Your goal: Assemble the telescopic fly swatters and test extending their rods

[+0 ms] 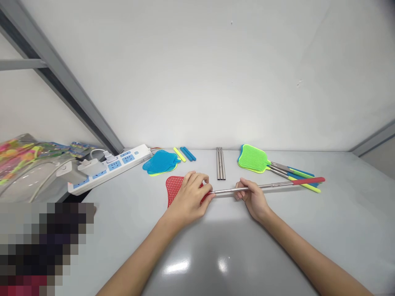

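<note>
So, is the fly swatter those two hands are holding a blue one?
No, that fly swatter has a red mesh head and a red grip.

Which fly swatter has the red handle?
The red-headed swatter in the left hand and right hand; the piled swatters have blue or yellow-green handles.
</note>
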Demonstrator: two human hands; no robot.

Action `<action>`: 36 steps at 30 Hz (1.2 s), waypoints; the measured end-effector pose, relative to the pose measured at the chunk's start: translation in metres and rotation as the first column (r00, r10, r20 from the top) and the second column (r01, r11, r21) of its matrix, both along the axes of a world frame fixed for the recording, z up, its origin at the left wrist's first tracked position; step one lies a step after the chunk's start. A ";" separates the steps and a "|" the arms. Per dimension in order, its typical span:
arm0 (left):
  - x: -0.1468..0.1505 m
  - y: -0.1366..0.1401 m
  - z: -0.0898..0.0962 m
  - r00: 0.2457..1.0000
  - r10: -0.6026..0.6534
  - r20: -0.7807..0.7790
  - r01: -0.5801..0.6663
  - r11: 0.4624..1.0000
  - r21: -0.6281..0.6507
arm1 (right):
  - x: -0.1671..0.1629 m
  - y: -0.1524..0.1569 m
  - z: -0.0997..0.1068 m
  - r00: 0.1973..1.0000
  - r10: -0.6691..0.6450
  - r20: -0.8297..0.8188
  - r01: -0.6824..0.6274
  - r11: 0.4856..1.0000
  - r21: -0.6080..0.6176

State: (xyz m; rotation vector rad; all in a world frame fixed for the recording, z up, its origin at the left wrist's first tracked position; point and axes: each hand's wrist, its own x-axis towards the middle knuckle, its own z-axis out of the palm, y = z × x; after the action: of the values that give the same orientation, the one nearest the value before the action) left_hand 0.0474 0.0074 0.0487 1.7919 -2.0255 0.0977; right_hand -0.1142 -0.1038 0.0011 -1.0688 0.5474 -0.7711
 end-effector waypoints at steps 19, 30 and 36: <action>-0.004 0.004 0.002 0.994 -0.108 -0.025 0.111 0.978 0.179 | 0.001 -0.001 0.001 1.000 -0.022 -0.003 0.022 0.998 0.066; -0.009 0.004 -0.005 0.987 -0.151 -0.044 0.157 0.969 0.192 | -0.001 0.004 0.001 0.933 0.357 -0.050 -0.350 0.930 0.114; -0.012 0.006 -0.005 0.986 -0.166 -0.008 0.165 0.969 0.186 | 0.000 0.011 0.001 0.909 0.410 -0.073 -0.403 0.910 0.098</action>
State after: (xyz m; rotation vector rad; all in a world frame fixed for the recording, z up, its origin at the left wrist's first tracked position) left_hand 0.0353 0.0133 0.0440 1.7212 -2.2448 -0.1392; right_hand -0.1140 -0.0929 0.0023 -1.0995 0.4091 -0.3303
